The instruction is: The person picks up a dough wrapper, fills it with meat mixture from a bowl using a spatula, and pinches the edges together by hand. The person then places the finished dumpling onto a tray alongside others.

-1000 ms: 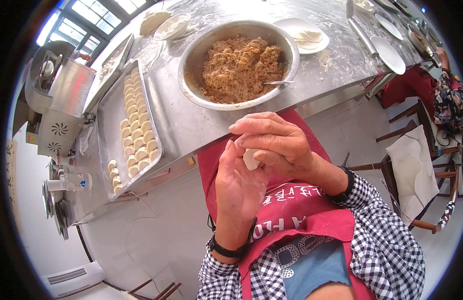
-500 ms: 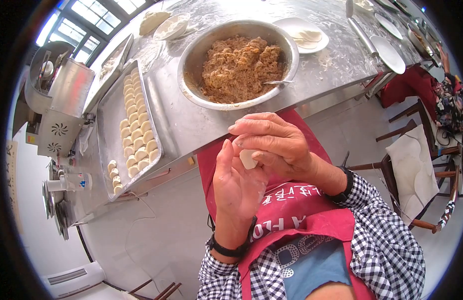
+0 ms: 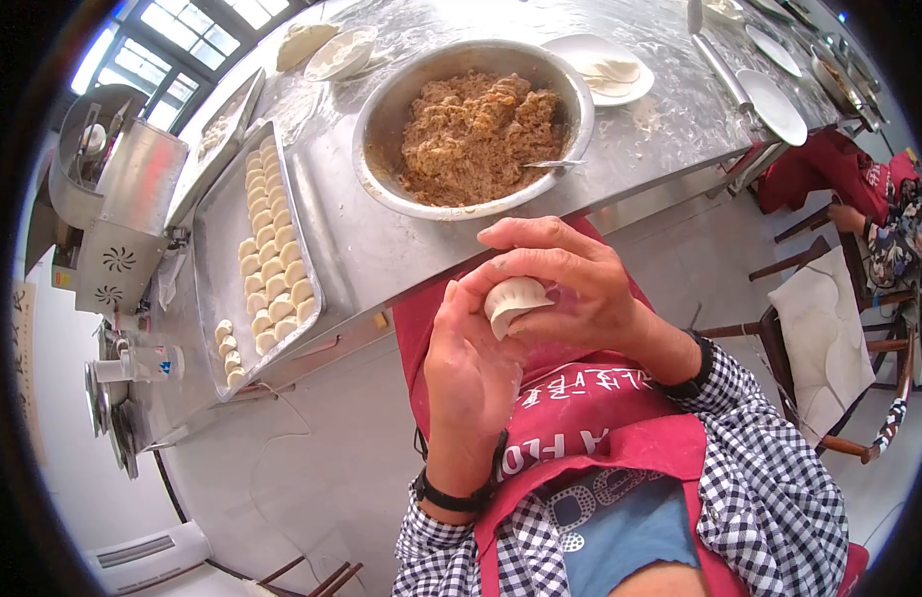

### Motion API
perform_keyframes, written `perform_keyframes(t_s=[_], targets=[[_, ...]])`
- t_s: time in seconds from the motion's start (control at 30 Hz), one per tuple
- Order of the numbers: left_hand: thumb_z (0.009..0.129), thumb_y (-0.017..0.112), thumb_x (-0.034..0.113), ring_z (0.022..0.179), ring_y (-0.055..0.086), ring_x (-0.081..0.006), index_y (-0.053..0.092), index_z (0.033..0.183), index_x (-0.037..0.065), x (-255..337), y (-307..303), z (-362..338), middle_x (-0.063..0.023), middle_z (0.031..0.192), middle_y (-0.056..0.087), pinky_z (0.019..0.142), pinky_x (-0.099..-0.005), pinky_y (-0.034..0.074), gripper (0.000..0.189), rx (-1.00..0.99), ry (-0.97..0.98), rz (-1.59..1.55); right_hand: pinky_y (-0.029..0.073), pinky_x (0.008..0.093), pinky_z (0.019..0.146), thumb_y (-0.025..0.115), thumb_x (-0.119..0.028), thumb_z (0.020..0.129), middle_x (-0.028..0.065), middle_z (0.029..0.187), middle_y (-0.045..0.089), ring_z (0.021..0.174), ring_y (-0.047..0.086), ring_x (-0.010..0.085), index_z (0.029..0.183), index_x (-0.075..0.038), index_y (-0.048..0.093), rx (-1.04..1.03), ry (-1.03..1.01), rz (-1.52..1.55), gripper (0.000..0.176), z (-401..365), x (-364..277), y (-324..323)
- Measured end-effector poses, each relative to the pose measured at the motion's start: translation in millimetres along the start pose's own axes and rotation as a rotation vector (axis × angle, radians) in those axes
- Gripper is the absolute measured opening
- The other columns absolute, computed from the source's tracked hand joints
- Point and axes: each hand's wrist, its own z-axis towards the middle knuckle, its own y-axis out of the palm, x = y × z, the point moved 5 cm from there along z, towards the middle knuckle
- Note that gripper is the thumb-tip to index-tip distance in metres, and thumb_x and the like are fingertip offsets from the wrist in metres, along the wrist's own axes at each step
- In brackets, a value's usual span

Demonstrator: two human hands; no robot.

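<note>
A pale dumpling with a pleated edge (image 3: 513, 301) is held between my two hands, in front of the red apron. My left hand (image 3: 471, 363) is closed round its left side, fingers pointing up. From the right, my right hand (image 3: 570, 289) curls over it, thumb and fingers pinching the dough. Just beyond my hands, a large steel bowl (image 3: 369, 164) holds brown minced filling, with a spoon handle (image 3: 555, 163) resting at its right side. Rows of finished dumplings (image 3: 272, 264) lie on a metal tray (image 3: 210, 269) to the left.
A white plate with stacked wrappers (image 3: 648, 88) stands behind the bowl. Metal machine (image 3: 132, 199) at the left; white plate (image 3: 772, 107) at the table's right. A wooden chair (image 3: 769, 358) stands at the right, near another person's hand (image 3: 847, 219) and red apron.
The dumpling has turned and shows more between my hands, its pleats now visible. My right hand has shifted and spread slightly. At the right, the other person's hand and apron have come lower into view.
</note>
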Motion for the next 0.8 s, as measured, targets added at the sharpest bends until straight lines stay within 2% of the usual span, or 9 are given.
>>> perform_keyframes(t_s=[0.17,0.33,0.4,0.43,0.47,0.57,0.67,0.73,0.8], targets=[[0.097,0.03,0.033,0.104,0.053,-0.0235,0.047,0.118,-0.001,-1,4,-1,-0.0144,0.111,0.054,0.088,-0.0354,0.045,0.044,0.067,0.043,0.132,0.049,0.0336,0.076,0.08,-0.016,0.058,0.0127,0.106,0.06,0.092,0.06,0.026,0.098,-0.006,0.061,0.041,-0.015,-0.013,0.046,-1,-2,-6],[0.096,0.034,0.03,0.101,0.054,-0.0233,0.047,0.117,-0.002,4,1,-2,-0.0137,0.109,0.055,0.084,-0.0343,0.047,0.041,0.075,0.086,0.175,0.051,0.0328,0.073,0.077,-0.01,0.061,0.0177,0.106,0.059,0.089,0.061,0.0266,0.098,-0.001,0.06,0.055,0.005,0.052,0.042,-9,-1,-9],[0.095,0.038,0.027,0.1,0.055,-0.0237,0.047,0.116,-0.003,6,-3,-2,-0.0143,0.111,0.054,0.085,-0.0353,0.048,0.037,0.129,0.045,0.35,0.051,0.0327,0.072,0.076,-0.008,0.062,0.0187,0.105,0.059,0.087,0.061,0.0266,0.098,0.0,0.059,0.074,0.069,0.128,0.041,-17,1,-9],[0.091,0.047,0.019,0.103,0.055,-0.0248,0.048,0.116,-0.003,9,-3,-1,-0.0153,0.113,0.053,0.088,-0.0378,0.048,0.033,0.103,0.078,0.321,0.051,0.0326,0.071,0.075,-0.006,0.062,0.0196,0.105,0.059,0.085,0.062,0.0267,0.098,0.001,0.059,0.088,0.135,0.18,0.04,-20,4,-11],[0.091,0.047,0.019,0.103,0.055,-0.0248,0.048,0.116,-0.003,14,-7,-4,-0.0153,0.113,0.053,0.088,-0.0378,0.048,0.033,0.119,0.098,0.331,0.051,0.0326,0.071,0.075,-0.006,0.062,0.0196,0.105,0.059,0.085,0.062,0.0267,0.098,0.001,0.059,0.082,0.128,0.205,0.04,-21,5,-11],[0.083,0.056,-0.001,0.107,0.054,-0.0223,0.048,0.115,-0.002,26,-19,-7,-0.0131,0.115,0.053,0.089,-0.0338,0.049,0.034,0.142,0.05,0.327,0.052,0.0328,0.07,0.073,-0.003,0.063,0.019,0.1,0.061,0.08,0.063,0.0263,0.098,0.001,0.059,0.054,0.084,0.132,0.037,-20,5,-14],[0.083,0.055,0.0,0.108,0.054,-0.0227,0.048,0.115,-0.003,51,-27,-12,-0.013,0.115,0.052,0.088,-0.0335,0.05,0.032,0.202,0.121,0.509,0.051,0.0328,0.07,0.07,0.0,0.064,0.0179,0.093,0.063,0.08,0.063,0.0262,0.095,0.002,0.059,0.009,0.178,0.201,0.034,-26,11,-8],[0.084,0.053,0.0,0.106,0.055,-0.0223,0.049,0.114,-0.003,70,-37,-15,-0.0136,0.114,0.053,0.087,-0.0336,0.051,0.03,0.228,0.163,0.491,0.051,0.0325,0.069,0.069,0.001,0.064,0.0164,0.09,0.063,0.081,0.064,0.0263,0.093,0.001,0.059,-0.155,0.24,0.229,0.031,-34,22,2],[0.085,0.052,0.001,0.101,0.058,-0.0222,0.049,0.113,-0.004,96,-47,-19,-0.0143,0.111,0.055,0.085,-0.0346,0.052,0.029,0.311,0.191,0.516,0.051,0.0319,0.068,0.07,0.0,0.065,0.015,0.087,0.063,0.08,0.064,0.0263,0.091,0.001,0.059,-0.19,0.227,0.201,0.029,-38,26,6]])
